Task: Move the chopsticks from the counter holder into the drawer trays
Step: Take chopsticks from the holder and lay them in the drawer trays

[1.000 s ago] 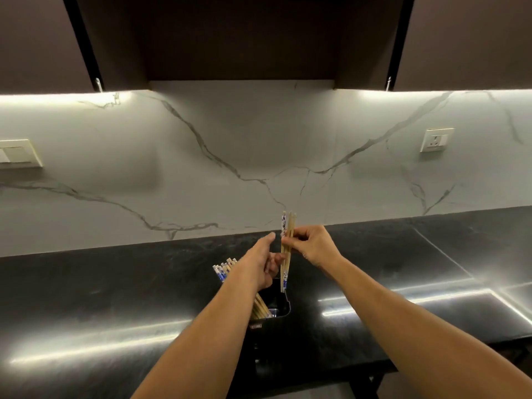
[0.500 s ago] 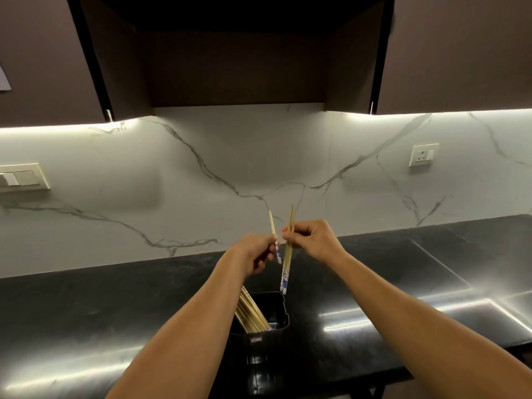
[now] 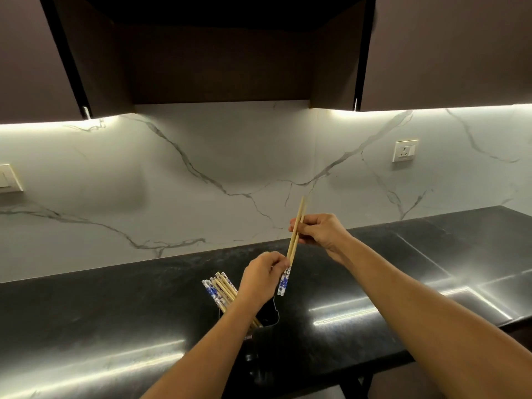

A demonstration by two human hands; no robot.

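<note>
Black stone counter (image 3: 86, 312) runs the full width. Near its front edge, about mid-way along, sits the black holder (image 3: 269, 312), with a bunch of chopsticks (image 3: 218, 292) leaning out to the left, blue-patterned ends up. So most of the job is still sitting there, and no drawer or tray is in view yet.

Just above the holder, the left hand (image 3: 263, 279) has its fingers curled, and its tips pinch the low part of a lifted pair (image 3: 295, 243), right above the blue ends. Looks like it's squaring the two sticks up so they travel as one.

A bit further back and higher, the right hand (image 3: 322, 231) pinches the same pair around the middle between thumb and fingers. The pair is nearly upright with the blue ends down, well clear of the counter.

Compared with half a second ago, the two sticks were split, one in each hand, up at the same height. Now they're together and the left hand has dropped lower.

Behind all that there's a white marble backsplash (image 3: 201, 168), a socket (image 3: 406, 150) and dark cabinets (image 3: 201, 53).
</note>
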